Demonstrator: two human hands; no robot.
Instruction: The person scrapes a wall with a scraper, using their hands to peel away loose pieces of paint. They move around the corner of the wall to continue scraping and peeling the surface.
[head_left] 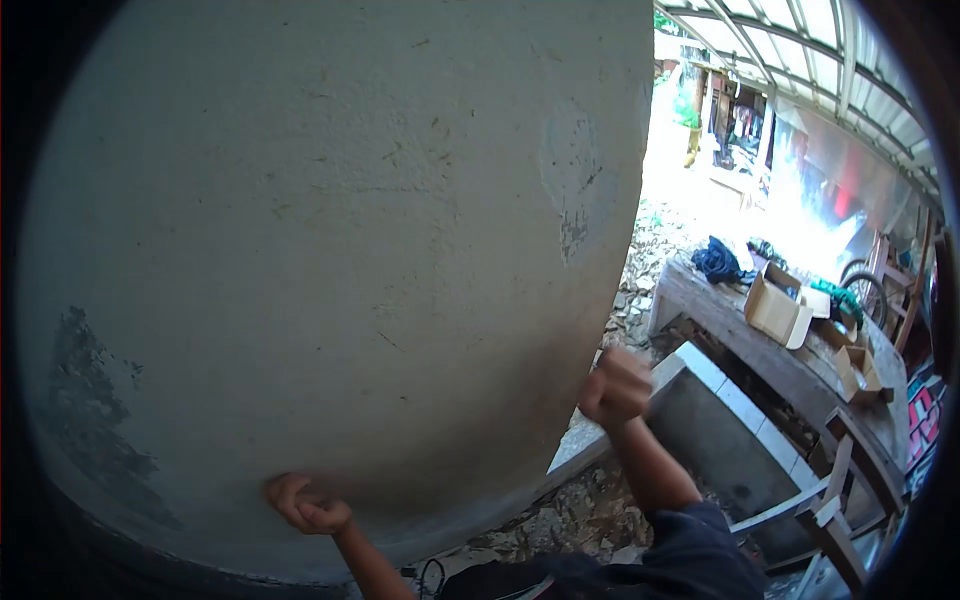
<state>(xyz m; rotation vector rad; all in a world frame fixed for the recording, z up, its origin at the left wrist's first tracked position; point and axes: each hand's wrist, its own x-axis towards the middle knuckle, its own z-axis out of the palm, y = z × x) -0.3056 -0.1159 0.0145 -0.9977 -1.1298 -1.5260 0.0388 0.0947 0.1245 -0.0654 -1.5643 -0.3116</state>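
A pale, stained wall [350,240] fills the left and middle of the view. My left hand [307,505] is low in front of it, fingers curled in, near or against the surface; contact cannot be made out. To the right, my right hand [615,388] is raised beside the wall's edge, closed into a fist and slightly blurred. Whether either curled hand holds something small is hidden by the fingers.
At the right, a wooden table [690,290] bears an open cardboard box [780,310], a smaller box [857,374] and dark cloth [716,260]. A tiled ledge [745,410], a wooden frame [835,510] and rubble [560,520] lie nearer. A bicycle wheel [866,292] stands behind.
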